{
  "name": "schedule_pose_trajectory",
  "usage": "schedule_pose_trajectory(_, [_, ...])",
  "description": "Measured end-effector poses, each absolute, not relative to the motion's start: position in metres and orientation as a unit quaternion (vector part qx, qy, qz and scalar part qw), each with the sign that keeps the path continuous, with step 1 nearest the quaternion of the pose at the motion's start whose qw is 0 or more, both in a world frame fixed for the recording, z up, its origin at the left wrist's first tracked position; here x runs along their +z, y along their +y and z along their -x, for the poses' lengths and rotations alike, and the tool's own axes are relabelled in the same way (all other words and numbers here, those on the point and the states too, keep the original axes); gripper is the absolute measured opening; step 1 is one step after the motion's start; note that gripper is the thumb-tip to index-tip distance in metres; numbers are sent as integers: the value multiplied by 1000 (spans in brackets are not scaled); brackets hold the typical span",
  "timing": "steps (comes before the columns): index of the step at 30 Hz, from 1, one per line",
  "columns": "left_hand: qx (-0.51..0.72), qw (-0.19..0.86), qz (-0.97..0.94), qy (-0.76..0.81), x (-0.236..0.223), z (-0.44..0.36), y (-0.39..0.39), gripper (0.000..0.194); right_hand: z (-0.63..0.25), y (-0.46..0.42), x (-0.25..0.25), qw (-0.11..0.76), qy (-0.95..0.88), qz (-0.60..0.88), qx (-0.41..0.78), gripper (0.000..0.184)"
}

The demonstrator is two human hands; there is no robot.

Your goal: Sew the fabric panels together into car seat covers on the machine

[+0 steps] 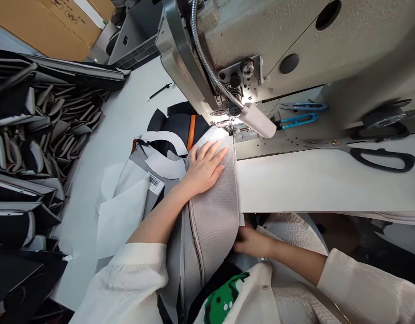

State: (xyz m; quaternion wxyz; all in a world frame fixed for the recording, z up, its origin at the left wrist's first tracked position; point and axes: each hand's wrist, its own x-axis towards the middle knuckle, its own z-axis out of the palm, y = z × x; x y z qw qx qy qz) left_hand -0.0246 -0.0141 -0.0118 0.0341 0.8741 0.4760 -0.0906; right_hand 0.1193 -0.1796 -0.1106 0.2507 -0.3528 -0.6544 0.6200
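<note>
My left hand (205, 170) lies flat on a grey fabric panel (216, 216), its fingers stretched toward the needle area of a sewing machine (227, 105). The panel's right edge runs up to the presser foot (230, 129). Below the table's front edge, my right hand (250, 240) is closed at the panel's right edge; its fingertips are hidden behind the fabric. Left of my left hand are dark fabric pieces with an orange strip (191, 130), white curved pieces (167, 166) and a barcode label (155, 183).
Black-handled scissors (379, 157) and two blue thread snips (298, 120) lie right of the needle. A lamp (258, 120) hangs close over the machine bed. Stacked dark padded pieces (42, 130) fill the left side. A grey crate (136, 40) and cardboard box (52, 27) stand behind.
</note>
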Motion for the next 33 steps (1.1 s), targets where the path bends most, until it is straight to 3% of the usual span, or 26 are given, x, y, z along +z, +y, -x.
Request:
schedule_pose_trajectory(3, [-124, 76, -869, 472, 1, 27, -1, 51, -137, -159, -49, 242, -739, 121, 618, 33])
schedule_pose_trajectory(6, [-149, 114, -873, 450, 13, 30, 10, 50, -154, -143, 1, 220, -809, 44, 543, 29])
schedule_pose_trajectory(9, [-130, 93, -878, 450, 8, 31, 6, 50, -160, -140, 1, 287, -858, 96, 414, 31])
schedule_pose_trajectory(12, [-83, 54, -875, 474, -6, 29, -6, 49, -155, -144, -31, 375, -875, 227, 204, 26])
schedule_pose_trajectory(15, [-58, 39, -873, 483, -16, 26, -15, 49, -148, -141, -60, 363, -880, 297, 73, 19])
schedule_pose_trajectory(20, [-59, 33, -871, 487, -13, 23, -14, 49, -138, -126, -63, 349, -895, 276, 39, 14])
schedule_pose_trajectory(27, [-98, 34, -874, 474, -6, 24, -13, 47, -144, -121, -56, 361, -890, 268, 79, 28])
schedule_pose_trajectory(33, [-58, 19, -878, 474, -13, 20, -1, 45, -148, -113, -66, 326, -893, 305, 56, 17])
